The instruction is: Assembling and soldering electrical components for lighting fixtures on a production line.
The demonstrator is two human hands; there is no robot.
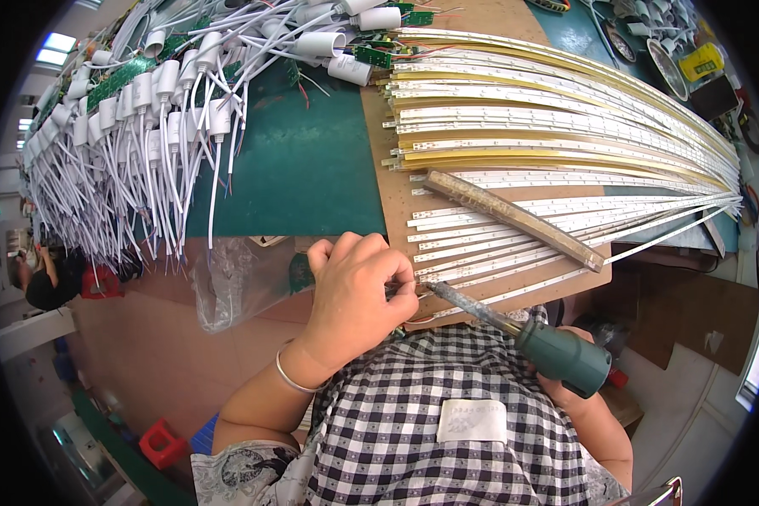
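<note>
My left hand [358, 282] is closed in a pinch at the near left edge of a brown board [565, 291]. What its fingertips hold is hidden; a thin wire [434, 316] runs out just below them. In my right hand [557, 390] is a soldering iron [561, 354] with a thick green handle. Its metal shaft points left, and the tip reaches the left ends of the strips, close to my left fingertips. Several narrow white LED strips [497, 240] lie fanned out on the board, their right ends bunched together. Across them rests a brownish bar [514, 219], set diagonally.
White lamp caps with cables [169, 84] are heaped at the far left, hanging over the edge of the green mat [304, 160]. Small green circuit boards [373, 56] lie among them. A clear plastic bag [228, 287] hangs below the table edge. A yellow object [702, 61] sits far right.
</note>
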